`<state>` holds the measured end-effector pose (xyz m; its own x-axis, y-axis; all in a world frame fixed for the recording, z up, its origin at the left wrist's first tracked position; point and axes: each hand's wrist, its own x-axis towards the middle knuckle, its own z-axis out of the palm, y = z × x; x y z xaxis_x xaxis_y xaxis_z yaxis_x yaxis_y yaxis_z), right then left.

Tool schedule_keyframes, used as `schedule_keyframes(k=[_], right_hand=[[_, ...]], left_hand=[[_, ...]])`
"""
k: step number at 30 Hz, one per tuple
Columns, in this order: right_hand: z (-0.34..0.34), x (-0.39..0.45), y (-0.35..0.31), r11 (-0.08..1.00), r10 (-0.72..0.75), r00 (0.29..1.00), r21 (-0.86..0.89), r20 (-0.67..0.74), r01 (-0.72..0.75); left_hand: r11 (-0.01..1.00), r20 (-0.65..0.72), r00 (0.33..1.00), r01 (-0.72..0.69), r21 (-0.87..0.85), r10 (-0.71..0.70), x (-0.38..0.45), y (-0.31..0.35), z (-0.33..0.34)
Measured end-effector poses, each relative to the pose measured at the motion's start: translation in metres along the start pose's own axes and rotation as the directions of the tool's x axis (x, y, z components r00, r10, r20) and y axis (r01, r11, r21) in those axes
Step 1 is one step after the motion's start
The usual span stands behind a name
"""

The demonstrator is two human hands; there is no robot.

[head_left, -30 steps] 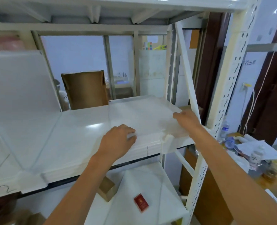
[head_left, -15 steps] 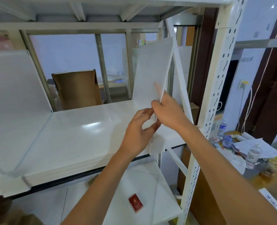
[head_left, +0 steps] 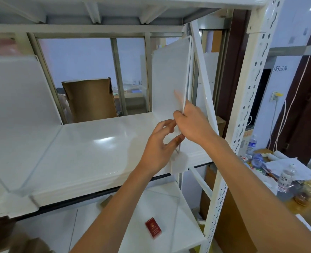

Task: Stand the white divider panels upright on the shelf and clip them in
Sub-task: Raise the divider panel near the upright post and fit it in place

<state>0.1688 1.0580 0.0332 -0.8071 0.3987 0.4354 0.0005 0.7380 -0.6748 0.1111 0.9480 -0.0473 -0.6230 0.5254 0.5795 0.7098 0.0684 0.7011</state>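
A white translucent divider panel (head_left: 169,77) stands upright at the right end of the white shelf (head_left: 89,148), close to the slanted brace. My right hand (head_left: 193,123) grips the panel's near edge, fingers showing through it. My left hand (head_left: 160,148) pinches the panel's lower front corner, just above a white clip (head_left: 178,163) on the shelf's front lip. Another white panel (head_left: 14,95) leans upright at the shelf's left end.
A perforated white upright (head_left: 242,125) and the slanted brace (head_left: 204,84) frame the right side. A brown cardboard box (head_left: 90,99) sits behind the shelf. On the lower shelf lies a small red box (head_left: 153,227). Bottles and papers clutter a table (head_left: 286,172) at the right.
The panel lay flat on the shelf under both hands a second ago; it has since been lifted and stood upright at the right end, and my hands moved to its near edge.
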Motion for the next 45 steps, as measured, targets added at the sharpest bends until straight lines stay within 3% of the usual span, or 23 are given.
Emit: schedule_keyframes(k=[14,35,45], right_hand=[[0.011,0.002,0.011,0.999,0.017,1.000,-0.035,-0.005,-0.017],[0.004,0.004,0.005,0.999,-0.019,1.000,-0.048,-0.022,0.018],[0.007,0.002,0.010,1.000,-0.002,1.000,-0.002,0.018,0.002]], left_hand=[[0.999,-0.003,0.999,0.051,-0.012,-0.051,-0.001,-0.009,0.009],[1.000,-0.063,0.998,-0.028,-0.011,0.027,0.002,-0.004,0.010],[0.996,0.003,1.000,-0.031,-0.081,0.031,-0.002,-0.009,0.007]])
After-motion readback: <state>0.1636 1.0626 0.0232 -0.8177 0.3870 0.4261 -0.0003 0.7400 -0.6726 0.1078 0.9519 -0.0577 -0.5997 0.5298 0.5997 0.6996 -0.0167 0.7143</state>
